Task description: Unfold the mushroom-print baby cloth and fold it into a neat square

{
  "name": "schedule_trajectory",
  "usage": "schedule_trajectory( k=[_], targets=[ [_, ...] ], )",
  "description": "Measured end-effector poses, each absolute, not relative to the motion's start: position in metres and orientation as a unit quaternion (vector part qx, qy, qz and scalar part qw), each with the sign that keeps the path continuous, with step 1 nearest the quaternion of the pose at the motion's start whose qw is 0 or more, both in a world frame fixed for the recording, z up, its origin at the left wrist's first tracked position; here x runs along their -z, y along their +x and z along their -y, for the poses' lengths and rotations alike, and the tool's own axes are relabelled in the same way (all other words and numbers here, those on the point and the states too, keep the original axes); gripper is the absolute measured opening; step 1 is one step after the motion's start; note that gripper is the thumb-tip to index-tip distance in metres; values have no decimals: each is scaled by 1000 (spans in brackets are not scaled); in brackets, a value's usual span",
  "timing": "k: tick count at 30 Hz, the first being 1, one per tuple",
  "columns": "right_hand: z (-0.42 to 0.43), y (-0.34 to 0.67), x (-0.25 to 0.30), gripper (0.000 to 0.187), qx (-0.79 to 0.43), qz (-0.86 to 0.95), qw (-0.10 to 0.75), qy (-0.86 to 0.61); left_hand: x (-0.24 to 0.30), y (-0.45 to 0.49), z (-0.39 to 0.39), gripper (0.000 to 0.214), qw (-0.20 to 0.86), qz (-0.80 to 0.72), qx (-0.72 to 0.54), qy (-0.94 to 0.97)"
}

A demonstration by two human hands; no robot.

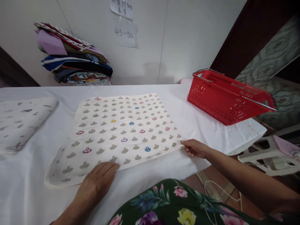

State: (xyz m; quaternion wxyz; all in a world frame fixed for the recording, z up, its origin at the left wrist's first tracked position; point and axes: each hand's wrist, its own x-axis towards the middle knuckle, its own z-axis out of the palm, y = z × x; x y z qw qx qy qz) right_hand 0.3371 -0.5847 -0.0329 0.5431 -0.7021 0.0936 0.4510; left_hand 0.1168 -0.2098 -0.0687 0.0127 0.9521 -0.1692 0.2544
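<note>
A cream rectangular cloth (131, 134) printed with rows of taupe mushrooms, some outlined in red, green, blue, yellow or purple, lies spread on a white fabric table covering (179, 109). Its left end is rounded, with layered edges showing there, and faint creases run across its face.

The person's bare right hand (195, 148) is at the near right corner of the mushroom cloth, thumb and forefinger pinched together on the corner, the other fingers curled below. The bare left hand (99, 178) rests palm down on the near edge of the same cloth, left of its middle, fingers side by side; its thumb and fingertips are not clear enough to tell whether they grip the fabric.

Left of the mushroom cloth, and apart from it, lies a folded white cloth (23, 120) with scattered greyish marks, cut off by the view. To its right and farther back stands a red plastic basket (225, 100) with perforated sides and metal handles. Beyond its far left corner rises an uneven stack of folded fabrics (77, 59) in blue, black, lilac and checks. Straight beyond it, a white paper sign (125, 35) reading "45-50" hangs on a pale panelled wall (189, 37). On its near side is the person's dark green garment (164, 203) with bright flowers.
</note>
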Motion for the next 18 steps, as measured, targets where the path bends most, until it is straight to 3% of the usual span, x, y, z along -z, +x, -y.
schedule_trajectory(
  k=[5,10,18],
  targets=[
    [582,338,43,35,-474,-123,546,-680,72,114,211,23,17,155,-268,951],
    [587,337,50,35,-423,-61,556,-713,59,114,219,25,19,147,-284,947],
    [592,332,44,43,-406,44,409,-816,69,106,218,33,29,123,-270,954]
  ],
)
